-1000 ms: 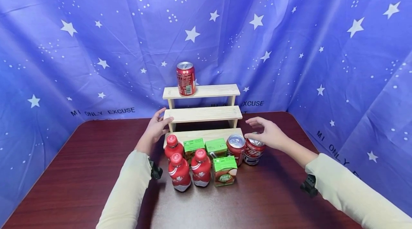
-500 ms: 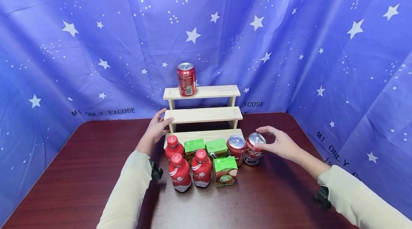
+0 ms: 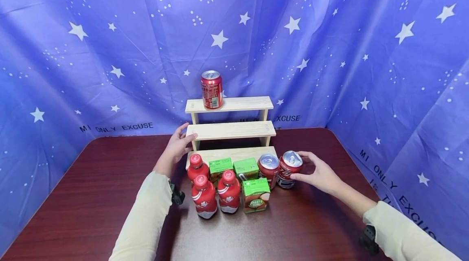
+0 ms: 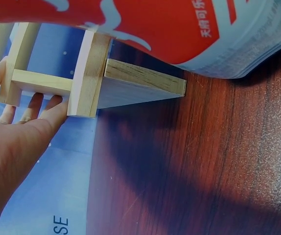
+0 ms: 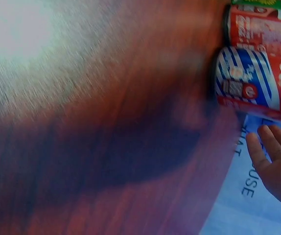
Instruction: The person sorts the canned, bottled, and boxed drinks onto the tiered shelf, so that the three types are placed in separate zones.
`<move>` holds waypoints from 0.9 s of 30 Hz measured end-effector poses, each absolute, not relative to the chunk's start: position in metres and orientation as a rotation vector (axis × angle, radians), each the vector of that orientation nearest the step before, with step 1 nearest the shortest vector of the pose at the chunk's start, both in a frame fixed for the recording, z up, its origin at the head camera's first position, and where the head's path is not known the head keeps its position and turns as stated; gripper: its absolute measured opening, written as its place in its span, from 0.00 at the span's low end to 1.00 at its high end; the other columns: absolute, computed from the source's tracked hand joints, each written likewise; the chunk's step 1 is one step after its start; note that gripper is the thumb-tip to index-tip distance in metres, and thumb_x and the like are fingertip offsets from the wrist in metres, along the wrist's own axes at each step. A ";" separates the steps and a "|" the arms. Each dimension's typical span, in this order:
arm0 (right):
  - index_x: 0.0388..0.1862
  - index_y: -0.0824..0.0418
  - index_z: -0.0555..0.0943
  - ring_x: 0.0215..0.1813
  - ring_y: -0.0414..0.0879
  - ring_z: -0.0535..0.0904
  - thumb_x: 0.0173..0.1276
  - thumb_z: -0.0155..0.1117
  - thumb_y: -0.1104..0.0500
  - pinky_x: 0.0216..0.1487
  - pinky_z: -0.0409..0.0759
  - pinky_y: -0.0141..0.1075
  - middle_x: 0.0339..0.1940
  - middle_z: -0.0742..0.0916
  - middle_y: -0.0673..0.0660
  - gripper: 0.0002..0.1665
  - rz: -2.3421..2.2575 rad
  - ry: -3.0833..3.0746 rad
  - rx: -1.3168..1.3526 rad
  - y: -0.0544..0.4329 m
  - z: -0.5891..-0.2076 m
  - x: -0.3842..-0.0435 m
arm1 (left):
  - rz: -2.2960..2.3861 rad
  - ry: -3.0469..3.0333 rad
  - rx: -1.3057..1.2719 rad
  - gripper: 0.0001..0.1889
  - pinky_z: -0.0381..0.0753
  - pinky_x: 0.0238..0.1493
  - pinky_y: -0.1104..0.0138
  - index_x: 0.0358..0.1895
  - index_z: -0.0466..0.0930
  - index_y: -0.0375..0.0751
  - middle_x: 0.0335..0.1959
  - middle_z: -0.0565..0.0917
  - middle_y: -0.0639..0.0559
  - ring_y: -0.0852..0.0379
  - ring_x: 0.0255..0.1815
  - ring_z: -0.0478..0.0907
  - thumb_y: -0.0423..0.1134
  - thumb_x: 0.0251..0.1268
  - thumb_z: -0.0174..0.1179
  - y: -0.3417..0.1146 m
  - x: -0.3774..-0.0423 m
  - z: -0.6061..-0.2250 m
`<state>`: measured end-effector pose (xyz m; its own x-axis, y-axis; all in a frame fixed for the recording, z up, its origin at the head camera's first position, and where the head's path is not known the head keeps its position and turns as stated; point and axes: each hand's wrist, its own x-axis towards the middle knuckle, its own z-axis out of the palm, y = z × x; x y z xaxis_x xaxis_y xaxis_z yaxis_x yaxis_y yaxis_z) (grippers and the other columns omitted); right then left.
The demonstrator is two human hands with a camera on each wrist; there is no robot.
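My left hand grips the left end of the wooden three-step rack, thumb on top of the middle shelf; the left wrist view shows the other fingers behind it. At the right end of the drinks, my right hand pinches a red cola can between thumb and forefinger, near its top. The can leans slightly on the table. In the right wrist view, several fingers stretch out beside the can's label. A second red can stands immediately left of it.
Red bottles and green drink cartons crowd before the rack. Another red can stands on the top shelf, at its left. A star-print blue curtain hangs behind the dark red table.
My right hand has come down from above the cans to the right side of the end can, which has turned and tipped a little. The left hand stays on the rack.
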<state>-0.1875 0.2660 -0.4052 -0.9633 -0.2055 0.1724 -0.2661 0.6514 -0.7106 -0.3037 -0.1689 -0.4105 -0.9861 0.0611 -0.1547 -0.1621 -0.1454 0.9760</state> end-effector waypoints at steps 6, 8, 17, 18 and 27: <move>0.65 0.58 0.63 0.48 0.47 0.79 0.49 0.76 0.54 0.44 0.81 0.39 0.54 0.80 0.63 0.46 1.349 -2.682 0.349 0.257 -0.422 -0.185 | 2.267 1.934 -0.139 0.38 0.58 0.67 0.41 0.74 0.44 0.53 0.72 0.56 0.38 0.43 0.66 0.61 0.31 0.66 0.52 -0.169 -0.304 -0.409; 0.66 0.58 0.61 0.47 0.40 0.78 0.49 0.76 0.56 0.43 0.81 0.36 0.55 0.80 0.63 0.48 1.393 -2.647 0.334 0.253 -0.428 -0.185 | 2.266 1.935 -0.142 0.37 0.58 0.67 0.41 0.74 0.44 0.53 0.72 0.56 0.38 0.43 0.66 0.60 0.31 0.66 0.52 -0.169 -0.305 -0.410; 0.66 0.62 0.58 0.44 0.25 0.74 0.50 0.75 0.63 0.43 0.81 0.28 0.56 0.78 0.67 0.48 1.539 -2.510 0.255 0.241 -0.439 -0.184 | 2.260 1.956 -0.119 0.38 0.58 0.66 0.40 0.74 0.43 0.51 0.72 0.56 0.37 0.42 0.67 0.60 0.31 0.66 0.52 -0.170 -0.304 -0.412; 0.65 0.62 0.59 0.44 0.24 0.73 0.49 0.75 0.63 0.42 0.81 0.28 0.55 0.79 0.67 0.48 1.538 -2.502 0.247 0.240 -0.439 -0.184 | 2.260 1.957 -0.122 0.37 0.59 0.66 0.40 0.74 0.44 0.52 0.72 0.56 0.38 0.42 0.67 0.60 0.31 0.66 0.52 -0.170 -0.304 -0.413; 0.68 0.62 0.61 0.45 0.20 0.69 0.49 0.76 0.59 0.46 0.74 0.18 0.58 0.79 0.66 0.49 1.456 -2.569 0.154 0.237 -0.434 -0.182 | 2.270 1.955 -0.109 0.38 0.60 0.66 0.40 0.75 0.43 0.50 0.71 0.56 0.36 0.42 0.65 0.62 0.31 0.66 0.53 -0.170 -0.305 -0.411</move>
<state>-0.1820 0.2371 -0.4339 -0.9776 0.0003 0.2104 -0.1803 0.5141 -0.8386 -0.3046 -0.1699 -0.4115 -0.9870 0.0613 -0.1485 -0.1560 -0.1436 0.9773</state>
